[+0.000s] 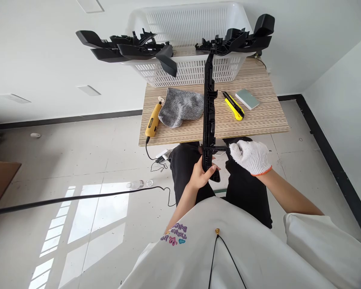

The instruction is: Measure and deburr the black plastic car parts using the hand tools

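Observation:
My left hand (pixel 202 173), bare, is wrapped round the lower end of a long black molded plastic part (pixel 209 116). The part points away from me, and its far end reaches the basket's front rim. My right hand (pixel 249 155), in a white knit glove with an orange cuff, is closed on a thin black stick-like tool (pixel 220 148). That tool lies across the plastic part just above my left fingers; its kind is too small to tell. A yellow box cutter (pixel 234 106) and a grey cloth (pixel 182 106) lie on the table either side of the part.
A white plastic basket (pixel 180 66) at the table's back holds several black plastic parts (pixel 138 48) jutting over its rim. On the wooden table (pixel 264 116) lie a yellow corded tool (pixel 153 120) and a pale green box (pixel 247 98). A clear bottle (pixel 135 184) and a black cable (pixel 108 195) are at the left.

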Demonstrator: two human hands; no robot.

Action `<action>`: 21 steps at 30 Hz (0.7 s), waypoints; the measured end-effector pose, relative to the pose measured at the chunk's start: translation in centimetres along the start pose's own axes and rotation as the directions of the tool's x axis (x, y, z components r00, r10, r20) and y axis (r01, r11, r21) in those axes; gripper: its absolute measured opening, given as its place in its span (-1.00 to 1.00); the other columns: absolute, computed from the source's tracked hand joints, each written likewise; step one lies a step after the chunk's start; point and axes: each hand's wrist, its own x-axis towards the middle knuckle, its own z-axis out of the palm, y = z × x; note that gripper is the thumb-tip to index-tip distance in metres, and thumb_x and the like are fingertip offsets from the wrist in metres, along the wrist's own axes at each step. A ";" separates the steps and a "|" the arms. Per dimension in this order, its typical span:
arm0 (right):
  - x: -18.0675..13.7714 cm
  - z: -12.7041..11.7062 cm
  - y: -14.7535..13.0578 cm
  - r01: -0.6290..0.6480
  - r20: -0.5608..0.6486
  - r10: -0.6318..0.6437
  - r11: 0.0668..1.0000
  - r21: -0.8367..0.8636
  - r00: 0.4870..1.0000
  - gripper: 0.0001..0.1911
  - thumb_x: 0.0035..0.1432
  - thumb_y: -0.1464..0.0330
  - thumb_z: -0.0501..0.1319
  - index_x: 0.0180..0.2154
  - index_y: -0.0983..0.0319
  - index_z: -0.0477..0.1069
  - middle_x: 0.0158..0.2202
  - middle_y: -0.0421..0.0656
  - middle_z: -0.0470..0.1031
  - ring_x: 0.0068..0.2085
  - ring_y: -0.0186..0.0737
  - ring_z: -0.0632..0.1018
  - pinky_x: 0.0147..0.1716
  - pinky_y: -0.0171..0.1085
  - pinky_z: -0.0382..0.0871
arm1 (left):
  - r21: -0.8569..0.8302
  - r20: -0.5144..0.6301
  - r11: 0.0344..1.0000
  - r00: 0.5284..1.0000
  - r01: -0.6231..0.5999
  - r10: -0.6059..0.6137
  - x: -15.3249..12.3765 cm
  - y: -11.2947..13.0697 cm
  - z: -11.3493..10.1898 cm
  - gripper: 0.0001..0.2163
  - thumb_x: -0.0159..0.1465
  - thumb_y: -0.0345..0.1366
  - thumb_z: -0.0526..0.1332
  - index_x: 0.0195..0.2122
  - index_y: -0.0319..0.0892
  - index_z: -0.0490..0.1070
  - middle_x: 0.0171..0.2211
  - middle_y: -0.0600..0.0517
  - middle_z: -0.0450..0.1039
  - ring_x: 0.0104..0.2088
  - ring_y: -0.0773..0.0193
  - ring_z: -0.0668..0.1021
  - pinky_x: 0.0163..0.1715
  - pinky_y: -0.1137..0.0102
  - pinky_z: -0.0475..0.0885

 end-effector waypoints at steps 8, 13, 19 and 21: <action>0.3 0.2 0.4 0.063 -0.068 -0.063 0.998 -0.004 0.996 -0.45 0.33 0.18 0.02 -0.68 0.21 0.29 -0.75 -0.21 0.18 -0.64 -0.36 -0.01 -0.55 -0.25 -0.11 | 0.003 -0.003 1.000 1.000 -0.011 0.011 -0.1 -0.1 -0.1 -0.62 0.39 0.01 0.27 0.01 -0.19 0.36 -0.31 -0.08 0.72 -0.22 0.15 0.72 -0.08 0.27 0.53; 0.7 -0.6 0.1 -0.014 -0.031 0.014 1.000 -0.002 0.999 -0.39 0.37 0.10 -0.05 -0.67 0.21 0.32 -0.73 -0.17 0.21 -0.62 -0.34 0.03 -0.52 -0.24 -0.10 | 0.000 -0.004 1.000 1.000 -0.007 0.007 -0.1 -0.2 0.0 -0.60 0.39 0.04 0.26 0.02 -0.19 0.36 -0.30 -0.08 0.72 -0.22 0.14 0.72 -0.08 0.26 0.54; 2.2 -2.4 1.1 -0.110 -0.048 0.113 0.992 0.061 0.992 -0.23 0.46 0.00 -0.25 -0.51 0.24 0.48 -0.63 -0.10 0.38 -0.58 -0.28 0.27 -0.47 -0.23 -0.02 | 0.009 0.002 1.000 1.000 0.007 -0.007 -0.1 -0.2 0.0 -0.58 0.38 0.06 0.26 0.03 -0.18 0.37 -0.29 -0.07 0.72 -0.23 0.13 0.72 -0.09 0.24 0.54; 3.1 -3.0 1.8 -0.187 -0.065 0.196 0.974 0.124 0.978 -0.19 0.47 -0.04 -0.27 -0.48 0.25 0.50 -0.60 -0.08 0.43 -0.54 -0.24 0.37 -0.45 -0.23 0.04 | 0.003 0.002 1.000 1.000 0.006 -0.006 -0.2 -0.3 0.0 -0.58 0.38 0.07 0.26 0.03 -0.18 0.37 -0.29 -0.07 0.72 -0.23 0.14 0.72 -0.10 0.25 0.54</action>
